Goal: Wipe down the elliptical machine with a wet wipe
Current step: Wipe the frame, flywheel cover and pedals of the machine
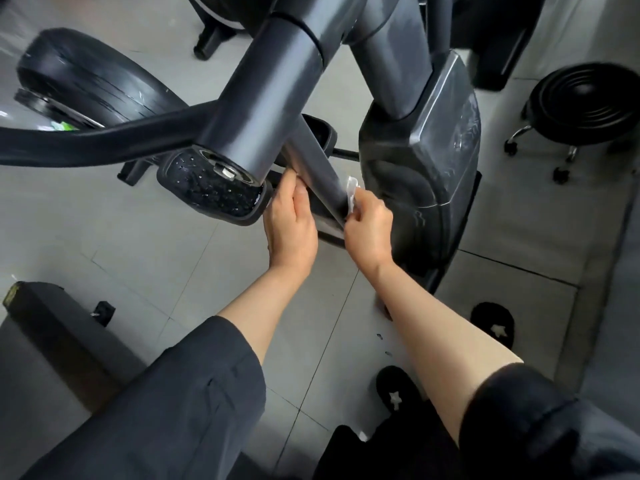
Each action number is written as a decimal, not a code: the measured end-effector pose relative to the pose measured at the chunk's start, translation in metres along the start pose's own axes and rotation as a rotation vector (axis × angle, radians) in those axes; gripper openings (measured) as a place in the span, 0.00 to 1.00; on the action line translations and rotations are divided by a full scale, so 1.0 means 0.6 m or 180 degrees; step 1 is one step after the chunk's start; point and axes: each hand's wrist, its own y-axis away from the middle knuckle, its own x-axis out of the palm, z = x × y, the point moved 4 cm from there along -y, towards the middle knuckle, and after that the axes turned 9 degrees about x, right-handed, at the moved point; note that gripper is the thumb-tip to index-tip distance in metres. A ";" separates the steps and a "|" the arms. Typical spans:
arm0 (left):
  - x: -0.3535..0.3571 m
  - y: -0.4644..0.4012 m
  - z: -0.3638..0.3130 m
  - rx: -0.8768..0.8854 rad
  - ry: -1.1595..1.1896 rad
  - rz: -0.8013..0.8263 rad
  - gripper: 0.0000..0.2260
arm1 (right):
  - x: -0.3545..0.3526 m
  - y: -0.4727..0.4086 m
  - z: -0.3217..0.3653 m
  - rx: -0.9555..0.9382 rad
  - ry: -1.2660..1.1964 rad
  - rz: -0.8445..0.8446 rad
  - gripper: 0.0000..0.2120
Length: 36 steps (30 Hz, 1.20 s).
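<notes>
The dark grey elliptical machine (277,81) fills the upper half of the head view, with a thick upright post and a black studded pedal (211,188) below it. A slimmer grey tube (318,168) slants down beside the grey plastic housing (426,161). My left hand (291,226) holds the left side of that tube, thumb and fingers curled against it. My right hand (369,226) pinches a small white wet wipe (352,192) and presses it on the tube's right side.
A black round stool on castors (581,102) stands at the right. A black curved seat pad (90,81) is at the upper left, a dark box (45,317) at the lower left. My black slippers (398,389) stand on the grey tiled floor.
</notes>
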 end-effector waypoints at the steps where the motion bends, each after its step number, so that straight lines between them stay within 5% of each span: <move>1: 0.002 0.000 0.000 -0.0033 0.0010 -0.0031 0.11 | -0.003 -0.002 0.007 0.0012 -0.0067 0.0023 0.20; 6: 0.002 0.004 -0.009 -0.0128 -0.0003 -0.0067 0.12 | -0.002 0.013 0.073 -0.0612 -0.0464 -0.0171 0.16; 10: 0.005 0.005 -0.003 -0.0327 0.0259 -0.0039 0.15 | 0.002 -0.021 -0.012 -0.0003 0.0049 0.0183 0.16; 14: 0.019 0.019 -0.001 -0.0618 0.0546 0.0040 0.22 | 0.001 -0.016 0.007 -0.0019 -0.0291 0.0150 0.14; 21: 0.066 0.099 0.019 -0.2002 0.1056 0.0689 0.14 | -0.026 0.047 -0.035 0.0609 -0.0707 0.0393 0.16; 27: 0.042 0.129 0.010 -0.2232 0.0786 -0.0460 0.09 | -0.037 0.063 -0.020 0.0763 -0.0411 0.1177 0.11; 31: -0.004 0.085 -0.008 -0.1623 0.0490 -0.1108 0.21 | -0.058 0.024 -0.005 0.0717 -0.0476 0.0767 0.13; 36: 0.004 0.019 -0.061 -0.0667 0.0237 -0.1185 0.20 | -0.052 -0.007 0.017 0.0578 -0.0453 0.0704 0.11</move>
